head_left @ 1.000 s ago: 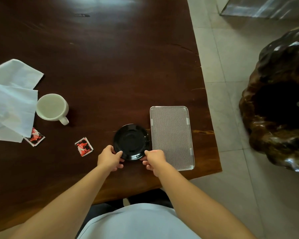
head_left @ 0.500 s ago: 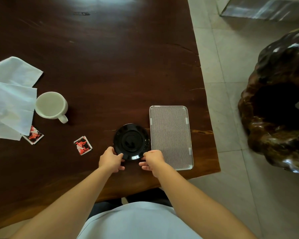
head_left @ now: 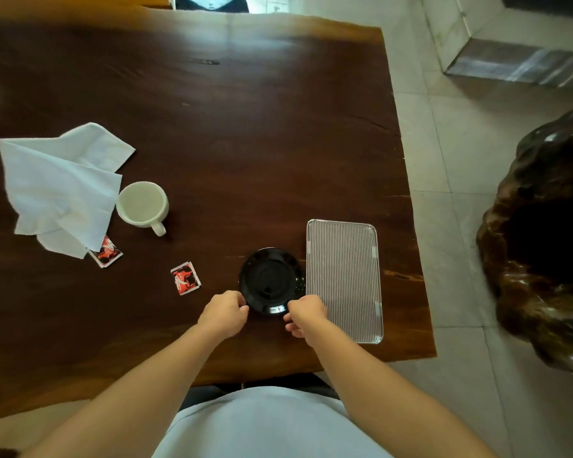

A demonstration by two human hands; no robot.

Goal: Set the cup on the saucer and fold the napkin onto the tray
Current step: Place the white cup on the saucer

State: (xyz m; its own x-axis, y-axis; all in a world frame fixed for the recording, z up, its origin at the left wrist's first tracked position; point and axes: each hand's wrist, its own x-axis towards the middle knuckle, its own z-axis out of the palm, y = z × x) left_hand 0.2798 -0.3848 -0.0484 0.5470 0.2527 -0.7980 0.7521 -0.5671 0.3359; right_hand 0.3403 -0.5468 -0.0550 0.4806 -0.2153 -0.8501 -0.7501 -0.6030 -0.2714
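A black saucer (head_left: 271,280) lies on the dark wooden table (head_left: 245,127) near its front edge, touching the left side of a ribbed metal tray (head_left: 343,279). My left hand (head_left: 224,312) pinches the saucer's near-left rim. My right hand (head_left: 306,314) grips its near-right rim, partly over the tray's corner. A white cup (head_left: 143,204) stands upright far to the left, handle pointing toward me. A crumpled white napkin (head_left: 60,190) lies just left of the cup, touching it.
Two red sachets lie on the table: one sachet (head_left: 106,253) is partly under the napkin, the other sachet (head_left: 186,278) is left of the saucer. A large dark carved wooden stump (head_left: 543,242) stands on the tiled floor to the right.
Both hands stay at the saucer's near rim and the saucer has hardly shifted beside the tray. My head has tilted up, so the table's far edge now shows.
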